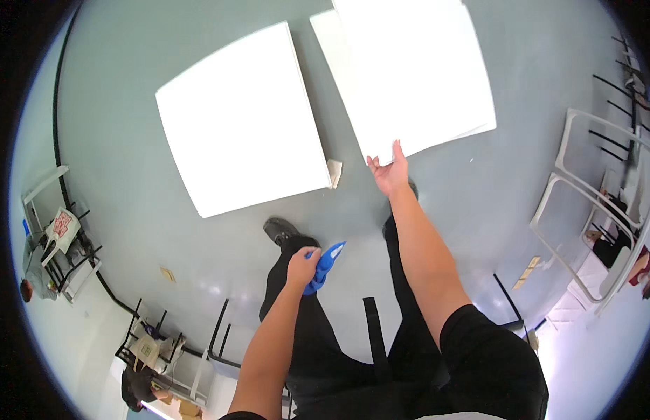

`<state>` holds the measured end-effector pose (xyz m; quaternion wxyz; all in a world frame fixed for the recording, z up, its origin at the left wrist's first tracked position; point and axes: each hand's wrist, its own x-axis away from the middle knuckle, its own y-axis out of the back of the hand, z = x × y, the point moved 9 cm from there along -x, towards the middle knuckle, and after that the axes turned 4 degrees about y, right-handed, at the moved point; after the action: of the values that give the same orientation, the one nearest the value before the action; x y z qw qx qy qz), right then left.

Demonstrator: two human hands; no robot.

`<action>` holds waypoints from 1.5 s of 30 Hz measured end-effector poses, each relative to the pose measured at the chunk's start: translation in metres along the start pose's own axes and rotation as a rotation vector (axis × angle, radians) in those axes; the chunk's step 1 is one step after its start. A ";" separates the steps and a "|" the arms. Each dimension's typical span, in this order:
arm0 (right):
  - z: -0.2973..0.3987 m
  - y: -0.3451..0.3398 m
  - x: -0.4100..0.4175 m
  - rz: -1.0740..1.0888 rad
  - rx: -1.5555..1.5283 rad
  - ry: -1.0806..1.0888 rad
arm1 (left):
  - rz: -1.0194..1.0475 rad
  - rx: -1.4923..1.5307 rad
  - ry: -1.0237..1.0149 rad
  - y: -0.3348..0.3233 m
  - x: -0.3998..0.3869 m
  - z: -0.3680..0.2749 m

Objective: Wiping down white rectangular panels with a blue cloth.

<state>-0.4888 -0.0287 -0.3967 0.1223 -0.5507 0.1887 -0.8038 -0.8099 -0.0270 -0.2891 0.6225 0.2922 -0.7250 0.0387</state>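
My left hand [303, 268] grips a crumpled blue cloth or plastic piece [322, 270] with some white showing at its tip, above my left leg. Ahead, my right hand [390, 170] holds the near corner of a white board [417, 79], its thumb over the top and its other fingers at the edge. Another white sheet or board [331, 39] peeks out beneath that one on the left. Beside it, separated by a gap, is a second large white rectangular panel [246, 126], which neither hand touches. Glare hides the surface detail of both.
A small beige piece [334, 174] lies by the left panel's near corner. White tube frames [553, 210] stand at right. Chairs with bags [62, 231] line the left wall. People sit at left [36, 278], lower left [138, 386] and right [614, 231].
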 end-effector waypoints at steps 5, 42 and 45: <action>0.076 -0.099 0.048 -0.011 -0.339 0.183 | -0.111 0.011 -0.050 0.044 0.063 -0.015; 0.133 0.129 0.670 -0.453 -0.529 0.252 | 1.461 0.358 0.213 -0.261 0.290 -0.190; 0.136 0.143 0.669 -0.439 -0.586 0.264 | 1.245 0.303 -0.241 -0.254 0.298 -0.221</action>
<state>-0.6071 -0.4510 0.1459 -0.2407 -0.4813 0.3021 -0.7869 -0.5119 -0.2561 -0.0425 0.3500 -0.0959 -0.8099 0.4608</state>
